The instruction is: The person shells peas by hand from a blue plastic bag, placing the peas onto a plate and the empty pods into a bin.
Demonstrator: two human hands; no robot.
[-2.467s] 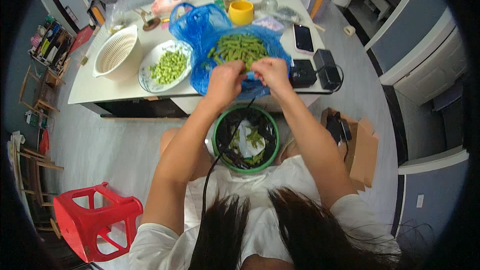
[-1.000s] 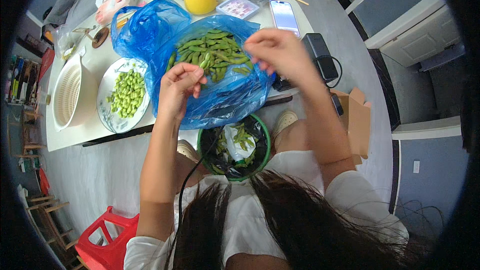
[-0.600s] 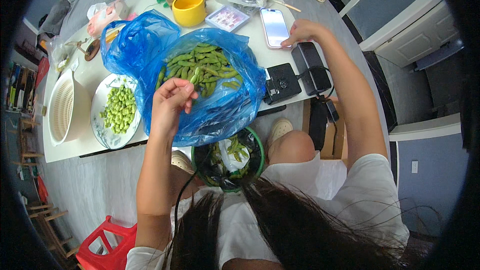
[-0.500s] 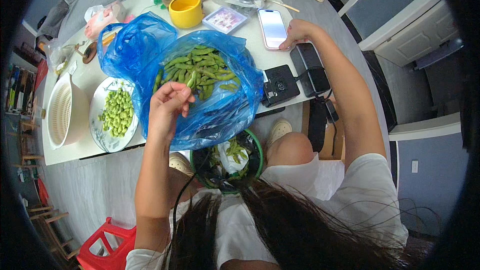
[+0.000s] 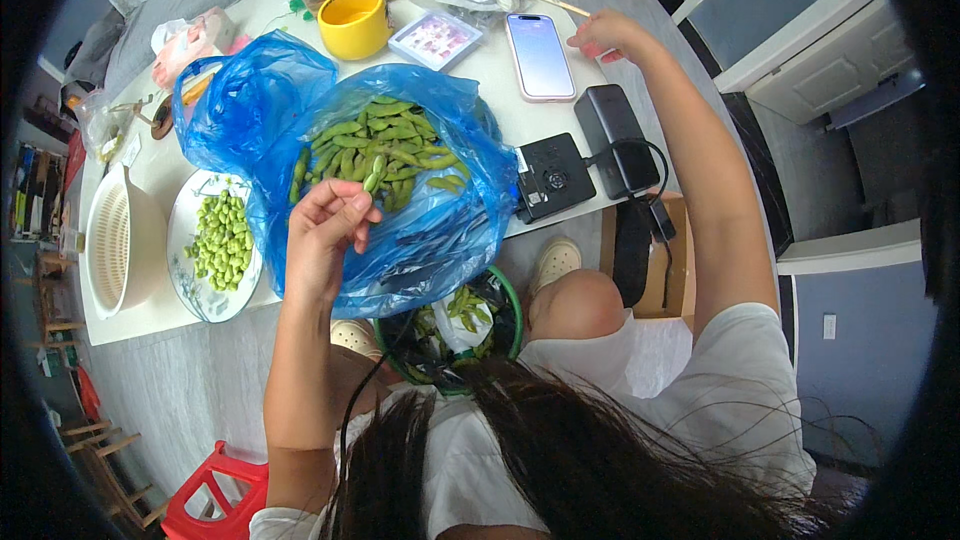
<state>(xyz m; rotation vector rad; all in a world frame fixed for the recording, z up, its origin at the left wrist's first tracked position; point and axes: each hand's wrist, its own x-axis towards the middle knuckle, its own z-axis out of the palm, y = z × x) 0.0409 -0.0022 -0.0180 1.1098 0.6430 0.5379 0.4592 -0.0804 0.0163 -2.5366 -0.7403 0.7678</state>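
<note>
My left hand [image 5: 332, 230] pinches a soybean pod [image 5: 375, 175] between thumb and fingertips. Beneath that pod a blue plastic bag [image 5: 420, 250] lies spread open, with a heap of green soybean pods [image 5: 385, 135] inside. Left of the bag, a white plate [image 5: 212, 308] with a leaf pattern holds shelled green beans [image 5: 220, 240]. My right hand [image 5: 608, 38] hovers past the far right corner of a phone [image 5: 540, 55], apart from it, thumb and fingers spread with nothing seen in them. The phone lies face up with its screen lit.
A cream colander [image 5: 125, 245] stands left of the plate. Beyond the bag are a yellow mug [image 5: 355, 22] and a clear flat box [image 5: 435, 40]. Black devices [image 5: 555, 178] with a cable sit at the right edge. Between my legs stands a lined bin [image 5: 518, 315] with discarded pods.
My right hand has lifted off the phone's lower right side and moved up and away. The left hand still holds the pod. The view has shifted slightly.
</note>
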